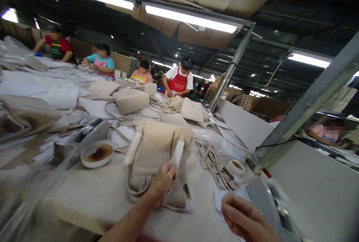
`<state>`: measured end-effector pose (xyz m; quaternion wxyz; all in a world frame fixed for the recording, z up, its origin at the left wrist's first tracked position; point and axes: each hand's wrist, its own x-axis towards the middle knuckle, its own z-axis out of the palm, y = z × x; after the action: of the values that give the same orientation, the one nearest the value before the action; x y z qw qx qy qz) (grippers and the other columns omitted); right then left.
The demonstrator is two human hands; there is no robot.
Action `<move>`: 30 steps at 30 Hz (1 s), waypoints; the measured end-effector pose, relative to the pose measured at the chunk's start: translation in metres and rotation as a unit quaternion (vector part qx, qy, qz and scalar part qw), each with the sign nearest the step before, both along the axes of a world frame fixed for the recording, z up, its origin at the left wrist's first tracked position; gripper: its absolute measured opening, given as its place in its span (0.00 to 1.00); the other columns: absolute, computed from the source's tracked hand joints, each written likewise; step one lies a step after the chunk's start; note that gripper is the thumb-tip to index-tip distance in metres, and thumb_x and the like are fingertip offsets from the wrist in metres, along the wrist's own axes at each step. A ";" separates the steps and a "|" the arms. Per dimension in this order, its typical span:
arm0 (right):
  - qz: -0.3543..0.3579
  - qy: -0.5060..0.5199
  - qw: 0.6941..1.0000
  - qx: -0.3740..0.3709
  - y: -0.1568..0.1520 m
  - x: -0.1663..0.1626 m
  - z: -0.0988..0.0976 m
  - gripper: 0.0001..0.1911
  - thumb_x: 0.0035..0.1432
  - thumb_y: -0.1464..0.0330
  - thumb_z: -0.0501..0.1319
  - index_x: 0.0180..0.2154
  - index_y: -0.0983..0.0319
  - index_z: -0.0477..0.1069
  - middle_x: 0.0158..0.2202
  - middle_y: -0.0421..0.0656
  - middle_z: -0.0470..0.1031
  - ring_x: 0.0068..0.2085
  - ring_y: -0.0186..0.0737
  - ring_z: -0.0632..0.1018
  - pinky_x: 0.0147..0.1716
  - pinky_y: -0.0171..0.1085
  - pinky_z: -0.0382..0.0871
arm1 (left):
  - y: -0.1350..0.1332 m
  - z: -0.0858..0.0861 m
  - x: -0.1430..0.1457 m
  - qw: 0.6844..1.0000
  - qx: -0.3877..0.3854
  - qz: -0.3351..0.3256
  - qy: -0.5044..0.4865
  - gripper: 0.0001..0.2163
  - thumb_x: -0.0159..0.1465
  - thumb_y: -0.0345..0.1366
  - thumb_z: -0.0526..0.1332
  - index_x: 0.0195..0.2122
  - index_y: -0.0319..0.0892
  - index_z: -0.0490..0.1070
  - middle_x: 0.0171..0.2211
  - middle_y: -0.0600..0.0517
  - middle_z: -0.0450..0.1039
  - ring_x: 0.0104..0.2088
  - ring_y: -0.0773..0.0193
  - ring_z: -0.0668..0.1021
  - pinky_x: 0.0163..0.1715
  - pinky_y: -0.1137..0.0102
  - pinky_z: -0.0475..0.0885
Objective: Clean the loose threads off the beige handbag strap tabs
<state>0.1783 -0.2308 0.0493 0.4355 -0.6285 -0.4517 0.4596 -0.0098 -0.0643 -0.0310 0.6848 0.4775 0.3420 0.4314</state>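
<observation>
A cream handbag [157,152] lies flat near the front edge of a crowded surface [92,193], its long axis running away from the person, flap end toward the far edge. The left hand [162,182] is pressed onto the bag's near end, its grip pinching a white-wrapped strap [177,154] that points up and away. The right hand [244,217] is held loosely curled and empty toward the right edge, farther from the bag. A small dish [97,154] is seen left of the bag.
</observation>
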 end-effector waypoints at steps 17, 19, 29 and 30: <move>0.055 -0.146 0.983 0.102 0.140 -0.063 -0.023 0.11 0.46 0.61 0.62 0.19 0.60 0.69 0.18 0.36 0.66 0.25 0.36 0.66 0.27 0.36 0.58 | -0.004 0.005 -0.006 0.998 0.034 -0.024 -0.053 0.11 0.58 0.43 0.65 0.37 0.42 0.72 0.20 0.59 0.60 0.23 0.68 0.63 0.25 0.73 0.59; 0.035 -0.160 0.980 0.114 0.141 -0.065 -0.028 0.11 0.45 0.62 0.62 0.18 0.60 0.67 0.18 0.35 0.64 0.25 0.36 0.65 0.27 0.36 0.56 | -0.005 0.005 -0.009 0.997 0.028 -0.042 -0.056 0.12 0.58 0.44 0.65 0.38 0.43 0.71 0.19 0.60 0.58 0.21 0.69 0.62 0.23 0.74 0.57; 0.105 -0.099 0.985 0.096 0.130 -0.058 -0.015 0.11 0.48 0.59 0.62 0.24 0.61 0.73 0.21 0.36 0.70 0.26 0.36 0.67 0.28 0.36 0.60 | -0.009 0.010 -0.017 0.995 -0.002 -0.064 -0.082 0.19 0.62 0.56 0.56 0.33 0.44 0.62 0.22 0.60 0.63 0.14 0.75 0.55 0.13 0.75 0.47; 0.116 -0.081 0.986 0.092 0.129 -0.057 -0.015 0.11 0.48 0.60 0.63 0.26 0.61 0.74 0.21 0.37 0.71 0.26 0.35 0.68 0.29 0.36 0.60 | -0.008 0.010 -0.017 0.994 -0.006 -0.068 -0.088 0.18 0.62 0.56 0.56 0.34 0.44 0.63 0.22 0.60 0.64 0.14 0.75 0.55 0.12 0.76 0.48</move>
<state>0.1213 -0.1022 0.0346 0.3972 -0.5640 -0.5959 0.4111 -0.0265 -0.0726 -0.0213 0.7427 0.4558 0.2501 0.4220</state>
